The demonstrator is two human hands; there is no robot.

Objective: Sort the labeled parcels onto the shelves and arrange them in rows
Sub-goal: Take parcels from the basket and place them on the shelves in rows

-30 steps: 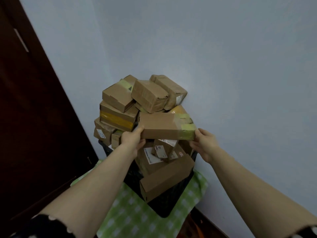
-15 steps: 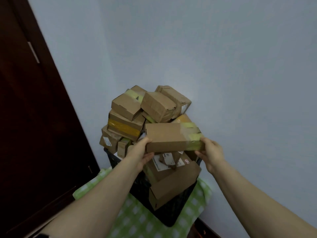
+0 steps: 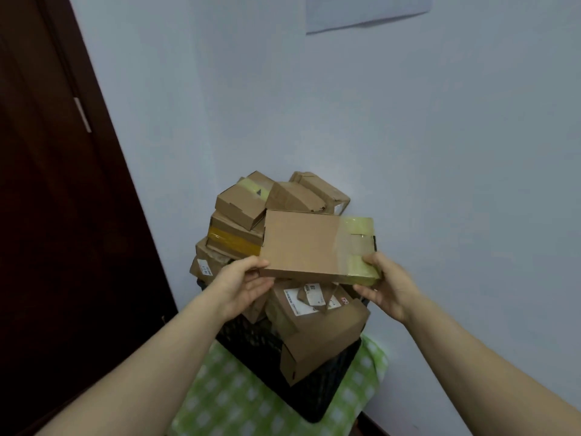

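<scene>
Both hands hold a flat cardboard parcel (image 3: 301, 243) above the heap of parcels (image 3: 270, 215) in a black crate (image 3: 314, 394): left hand (image 3: 243, 283) at its left corner, right hand (image 3: 385, 286) at its taped end.

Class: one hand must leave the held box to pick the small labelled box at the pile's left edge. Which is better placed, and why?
Left, probably. The left hand grips the held box at its near left corner, beside the small labelled box; the right hand holds the taped end, across the pile.
</scene>
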